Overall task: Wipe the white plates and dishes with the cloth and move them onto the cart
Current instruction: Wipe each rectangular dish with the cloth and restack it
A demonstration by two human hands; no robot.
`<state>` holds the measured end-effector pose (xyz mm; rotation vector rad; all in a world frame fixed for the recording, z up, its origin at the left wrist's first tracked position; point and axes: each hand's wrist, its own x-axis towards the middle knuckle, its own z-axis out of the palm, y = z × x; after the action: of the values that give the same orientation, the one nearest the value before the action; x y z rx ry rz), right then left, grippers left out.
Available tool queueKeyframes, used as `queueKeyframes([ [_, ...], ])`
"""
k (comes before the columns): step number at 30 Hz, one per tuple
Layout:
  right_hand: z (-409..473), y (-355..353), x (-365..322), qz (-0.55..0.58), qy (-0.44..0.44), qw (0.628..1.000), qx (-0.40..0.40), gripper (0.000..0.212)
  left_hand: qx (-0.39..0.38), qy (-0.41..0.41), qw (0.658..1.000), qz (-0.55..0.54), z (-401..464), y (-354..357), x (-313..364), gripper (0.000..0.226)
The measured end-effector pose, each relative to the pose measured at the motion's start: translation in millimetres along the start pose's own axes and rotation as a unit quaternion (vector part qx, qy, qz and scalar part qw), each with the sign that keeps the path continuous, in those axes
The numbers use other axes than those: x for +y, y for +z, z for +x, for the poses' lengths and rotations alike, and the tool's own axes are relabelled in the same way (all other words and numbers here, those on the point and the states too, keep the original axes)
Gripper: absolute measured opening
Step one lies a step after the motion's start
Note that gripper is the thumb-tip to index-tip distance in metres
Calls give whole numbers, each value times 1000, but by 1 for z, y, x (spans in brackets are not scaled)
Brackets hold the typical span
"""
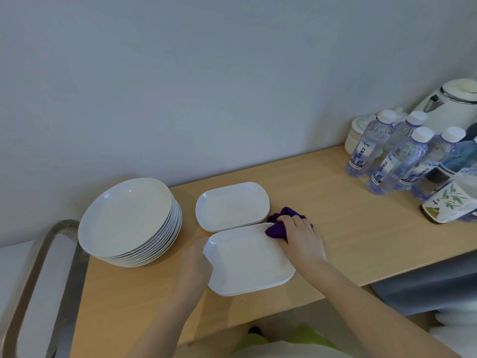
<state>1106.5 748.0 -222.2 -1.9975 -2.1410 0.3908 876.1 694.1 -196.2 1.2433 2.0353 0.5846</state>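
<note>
Head view: a white rounded-rectangular dish [247,259] lies near the front edge of the light wooden surface [335,202], seemingly atop 1 or 2 more of the same shape. The left hand [195,264] grips this dish at its 9 o'clock edge, fingers curled round the rim. The right hand [299,237] sits at the dish's 1 o'clock corner, fingers bunched around a crumpled purple cloth [280,227] that it presses onto the rim there; part of the cloth spills off the dish toward 12 o'clock.

Just beyond, at 12 o'clock from the held dish and touching or nearly touching it, a short stack of white oblong dishes [232,206] rests by the grey wall [206,73]. At 9 o'clock from those stands a tall stack of round white plates [129,220], about 10 high, apart from both hands.

At 8 o'clock in the picture, the curved metal handle of a cart [38,275] shows beside the surface's end. At 2 o'clock, well apart from the dishes, stand several clear water bottles with white caps [387,156], a white electric kettle [449,107] and a white leaf-printed container [451,202].
</note>
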Motion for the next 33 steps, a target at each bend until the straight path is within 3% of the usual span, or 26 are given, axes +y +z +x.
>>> queueKeyframes([
  [2, -5, -1, 3, 4, 2, 1000, 1, 43, -1, 0, 1000, -25, -1, 1, 0, 47],
  [16, -9, -3, -8, 23, -21, 1000, -2, 41, 6, 6, 1000, 13, 7, 1, -2, 48],
  [27, 16, 2, -30, -63, -156, 986, -16, 43, 26, 13, 1000, -4, 4, 5, -3, 43],
  [33, 19, -5, -18, -2, -74, 997, -18, 32, 28, 5, 1000, 5, 2, 6, -4, 33],
])
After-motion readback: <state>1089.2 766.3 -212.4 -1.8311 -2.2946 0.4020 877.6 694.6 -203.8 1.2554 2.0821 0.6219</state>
